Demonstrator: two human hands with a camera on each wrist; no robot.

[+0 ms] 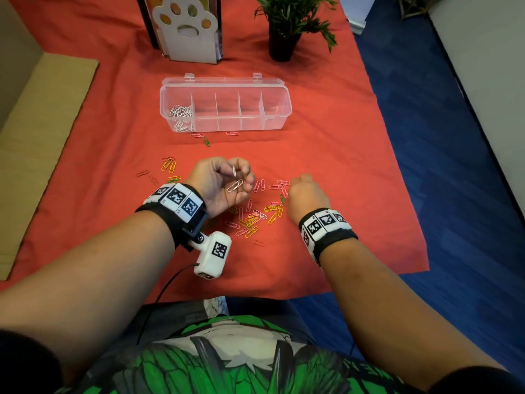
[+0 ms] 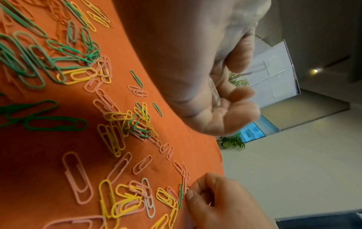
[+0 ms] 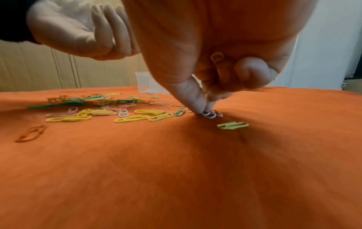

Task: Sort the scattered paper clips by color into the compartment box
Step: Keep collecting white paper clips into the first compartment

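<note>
My left hand (image 1: 237, 177) is turned palm up over the cloth, fingers curled around two white paper clips (image 1: 235, 185). My right hand (image 3: 205, 110) reaches down to the cloth, where thumb and forefinger pinch a white paper clip (image 3: 209, 115) lying flat; another clip (image 3: 217, 58) is tucked against its curled fingers. Yellow, pink and green clips (image 1: 255, 220) lie scattered between and beneath both hands, with more (image 1: 170, 166) to the left. The clear compartment box (image 1: 281, 109) stands open farther back; only its leftmost compartment holds white clips (image 1: 180, 112).
The orange-red cloth (image 1: 341, 166) ends at the right over a blue floor (image 1: 454, 166). A potted plant (image 1: 284, 41) and a paw-print holder (image 1: 187, 29) stand behind the box. Cardboard (image 1: 42, 137) lies on the left. Three stray clips (image 1: 207, 140) lie at the box's front.
</note>
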